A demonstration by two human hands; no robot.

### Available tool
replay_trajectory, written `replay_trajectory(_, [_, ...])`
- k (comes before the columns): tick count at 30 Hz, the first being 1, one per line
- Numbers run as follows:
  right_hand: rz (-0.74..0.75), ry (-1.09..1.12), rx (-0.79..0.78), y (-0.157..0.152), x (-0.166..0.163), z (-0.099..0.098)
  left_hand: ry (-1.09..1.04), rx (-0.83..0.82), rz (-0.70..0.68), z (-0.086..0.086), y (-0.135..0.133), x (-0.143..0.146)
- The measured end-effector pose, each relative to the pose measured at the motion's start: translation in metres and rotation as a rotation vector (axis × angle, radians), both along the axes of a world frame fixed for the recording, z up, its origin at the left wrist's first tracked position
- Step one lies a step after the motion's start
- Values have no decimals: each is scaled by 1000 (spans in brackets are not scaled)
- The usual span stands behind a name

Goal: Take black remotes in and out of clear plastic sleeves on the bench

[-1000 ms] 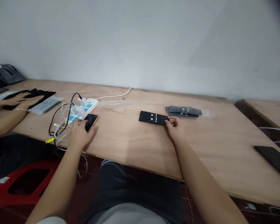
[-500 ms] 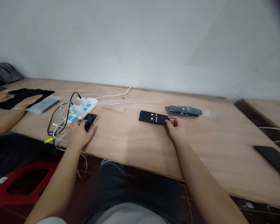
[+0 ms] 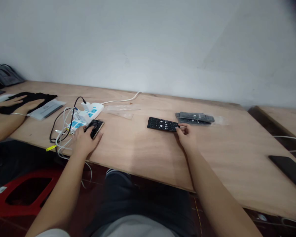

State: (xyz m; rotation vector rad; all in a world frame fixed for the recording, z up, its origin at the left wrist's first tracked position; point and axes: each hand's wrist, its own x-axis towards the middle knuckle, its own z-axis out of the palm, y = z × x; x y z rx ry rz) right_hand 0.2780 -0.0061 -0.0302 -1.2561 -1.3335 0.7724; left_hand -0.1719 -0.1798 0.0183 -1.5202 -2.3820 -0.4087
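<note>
Right hand pinches one end of a remote

The table spans most of the view, with the wall at 12 o'clock. A power strip lies at 12 o'clock from the left hand. Wrapped remotes lie just beyond the right hand, at its 1 o'clock. The loose remote lies at about 10 o'clock from the right hand, its long axis running roughly 9 to 3; the right hand is at its 3 o'clock end, the left well apart. Thumb and fingers close narrowly on that end. The left hand spreads over a phone at its 1 o'clock; whether it grips cannot be told.
</note>
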Motion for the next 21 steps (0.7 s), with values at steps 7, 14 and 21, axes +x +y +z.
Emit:
replay_trajectory(7, [0, 5, 5, 0, 0, -1, -21, 148, -30, 1, -2, 4])
replay_trajectory(14, [1, -4, 16, 0, 1, -1, -135, 193, -306, 2, 3, 51])
replay_trajectory(21, [7, -40, 11, -2, 0, 1, -262, 80, -617, 14, 31, 118])
